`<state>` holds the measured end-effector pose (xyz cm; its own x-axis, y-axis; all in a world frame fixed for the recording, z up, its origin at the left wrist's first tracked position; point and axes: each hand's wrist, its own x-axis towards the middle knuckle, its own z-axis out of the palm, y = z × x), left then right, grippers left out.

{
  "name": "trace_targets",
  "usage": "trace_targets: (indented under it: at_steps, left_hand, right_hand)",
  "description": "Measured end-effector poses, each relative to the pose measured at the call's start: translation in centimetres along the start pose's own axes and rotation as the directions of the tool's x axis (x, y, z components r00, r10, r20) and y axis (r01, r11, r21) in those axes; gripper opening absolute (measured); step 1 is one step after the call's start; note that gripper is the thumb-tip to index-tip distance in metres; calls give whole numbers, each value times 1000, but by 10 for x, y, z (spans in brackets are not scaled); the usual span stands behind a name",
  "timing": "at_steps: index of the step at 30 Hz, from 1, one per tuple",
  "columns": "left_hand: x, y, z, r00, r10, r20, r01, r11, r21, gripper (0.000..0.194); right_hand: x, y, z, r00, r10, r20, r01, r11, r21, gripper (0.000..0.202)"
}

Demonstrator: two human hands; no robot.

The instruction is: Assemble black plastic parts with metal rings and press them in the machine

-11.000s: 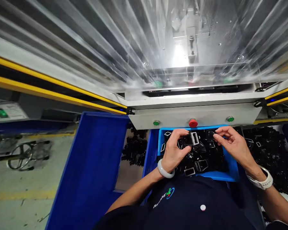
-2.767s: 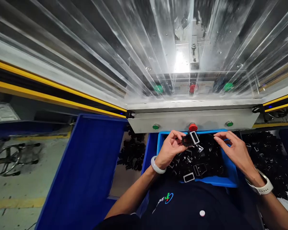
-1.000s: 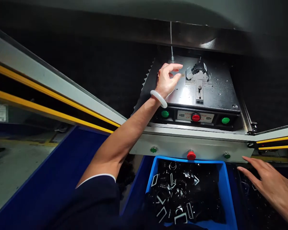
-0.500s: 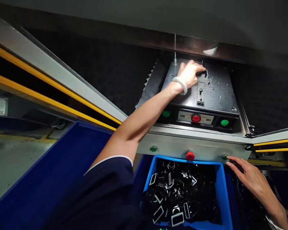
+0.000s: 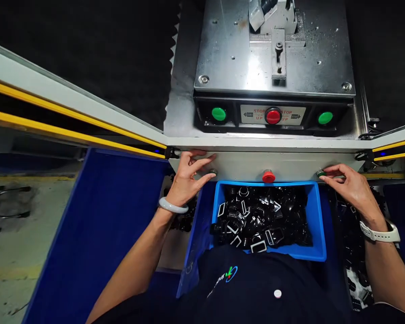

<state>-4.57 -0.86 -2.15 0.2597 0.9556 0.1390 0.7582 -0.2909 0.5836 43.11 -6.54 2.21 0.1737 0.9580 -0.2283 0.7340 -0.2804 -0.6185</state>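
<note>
My left hand (image 5: 191, 177), a pale bangle on its wrist, is at the left green button (image 5: 213, 173) on the front panel, fingers apart and holding nothing. At the right green button (image 5: 320, 173), my right hand (image 5: 349, 184) has its thumb and forefinger around the button's edge. Between them sits a red button (image 5: 268, 176). Above, a metal plate (image 5: 229, 67) carries a fixture (image 5: 278, 54) with a dark part (image 5: 268, 5) in its top, cut off by the frame edge.
A blue bin (image 5: 319, 225) of black parts stands below the panel. The machine's control strip (image 5: 273, 116) has two green buttons and a red one. Yellow-striped bars (image 5: 87, 130) slant along the left, with another (image 5: 396, 148) at right.
My left hand has left the fixture and come down to the left green button. My right hand remains at the right button. The view has tilted down and shifted closer.
</note>
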Motion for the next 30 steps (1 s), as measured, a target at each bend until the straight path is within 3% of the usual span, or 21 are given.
trace_targets:
  at_steps: [4, 9, 11, 12, 13, 15, 17, 20, 22, 25, 27, 28, 29, 30]
  left_hand:
    - [2, 2, 3, 996, -49, -71, 57, 993, 104, 34]
    - [-18, 45, 20, 957, -105, -270, 150, 977, 151, 35]
    - [-24, 75, 34, 991, -16, -129, 36, 988, 149, 27]
    - [-26, 91, 43, 999, 49, 15, -51, 988, 144, 25]
    - [-26, 108, 53, 978, 104, 180, -129, 982, 135, 26]
    - [-22, 138, 75, 878, 110, 466, -189, 974, 127, 30]
    - [-15, 159, 95, 778, 3, 629, -129, 980, 154, 36]
    - [-5, 170, 113, 704, -101, 703, -34, 984, 174, 33]
    - [-3, 167, 115, 701, -108, 705, -17, 986, 167, 28]
    - [-6, 158, 103, 705, -107, 701, 2, 989, 148, 21]
    - [-9, 151, 88, 731, -67, 679, 92, 996, -1, 17]
    - [-10, 147, 80, 745, -40, 665, 186, 971, -150, 17]
    - [-11, 145, 72, 753, -14, 658, 308, 891, -333, 22]
    - [-12, 143, 64, 752, 5, 659, 439, 742, -507, 30]
  right_hand:
    - [0, 2, 9, 992, 1, -124, -10, 997, -75, 30]
    - [-22, -1, 32, 948, -135, -288, 59, 965, -257, 33]
    - [-41, -6, 51, 949, -211, -232, 128, 936, -329, 31]
    - [-50, -9, 62, 961, -237, -146, 172, 917, -359, 29]
    - [-59, -10, 74, 969, -246, -36, 213, 894, -395, 27]
    - [-73, -11, 98, 963, -219, 160, 270, 834, -480, 25]
    - [-81, -9, 115, 951, -184, 248, 294, 786, -543, 23]
    - [-84, -5, 123, 945, -191, 266, 310, 780, -543, 19]
    - [-83, -4, 118, 941, -203, 271, 321, 788, -525, 17]
    - [-82, -6, 107, 942, -190, 276, 305, 825, -475, 16]
    - [-80, -9, 100, 947, -150, 285, 263, 871, -416, 18]
    - [-79, -10, 96, 950, -125, 287, 233, 895, -381, 20]
    - [-78, -10, 94, 952, -107, 287, 206, 916, -344, 23]
    - [-77, -10, 91, 954, -101, 283, 189, 934, -304, 26]
